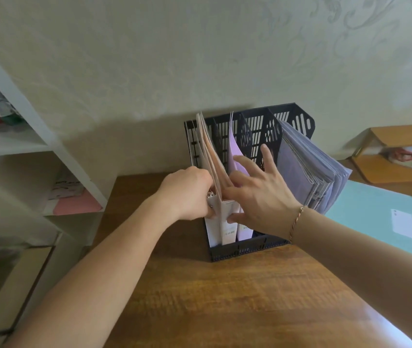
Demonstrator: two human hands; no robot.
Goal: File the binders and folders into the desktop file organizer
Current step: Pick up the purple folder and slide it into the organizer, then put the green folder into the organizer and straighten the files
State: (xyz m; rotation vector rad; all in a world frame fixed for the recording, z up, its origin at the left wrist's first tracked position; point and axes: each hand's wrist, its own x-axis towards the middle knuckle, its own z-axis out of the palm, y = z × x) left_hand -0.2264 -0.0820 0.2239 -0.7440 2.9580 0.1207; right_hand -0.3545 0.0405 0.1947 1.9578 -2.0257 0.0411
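Both hands are at the white binder [221, 209] in the leftmost slot of the black file organizer [247, 247]: the left hand [187, 194] is clenched on its ring edge, and the right hand [257, 194] presses it flat, fingers spread. It looks to be nearly seated. Next slot: a lilac folder [236, 151]; far right, a grey-lilac stack [308, 169]. A teal folder [380, 214] waits on the wooden desk [225, 297], likely next.

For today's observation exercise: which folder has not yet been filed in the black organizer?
The flat pale teal folder with a white label, lying on the wooden desk right of the black plastic file organizer. The others stand upright in its slots.
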